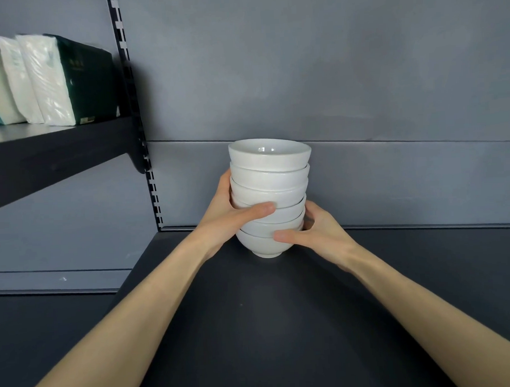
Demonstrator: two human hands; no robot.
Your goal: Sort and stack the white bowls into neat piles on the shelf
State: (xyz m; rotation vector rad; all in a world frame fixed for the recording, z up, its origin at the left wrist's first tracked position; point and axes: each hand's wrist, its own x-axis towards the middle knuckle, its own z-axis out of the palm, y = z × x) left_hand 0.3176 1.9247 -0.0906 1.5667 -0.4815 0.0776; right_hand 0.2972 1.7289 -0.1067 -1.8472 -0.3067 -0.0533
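Note:
A stack of several white bowls (270,175) stands upright on the dark shelf (253,325), close to the grey back panel. The bowls sit slightly uneven, the middle ones shifted a little. My left hand (234,214) wraps the stack's left side, thumb across the front of a middle bowl. My right hand (314,234) grips the lower right side, thumb pressed on the bottom bowls. The foot of the lowest bowl touches the shelf.
A higher black shelf (56,155) at the left carries white and dark green packages (53,79). A slotted metal upright (139,125) runs down beside it. The grey back panel (360,86) stands right behind the bowls.

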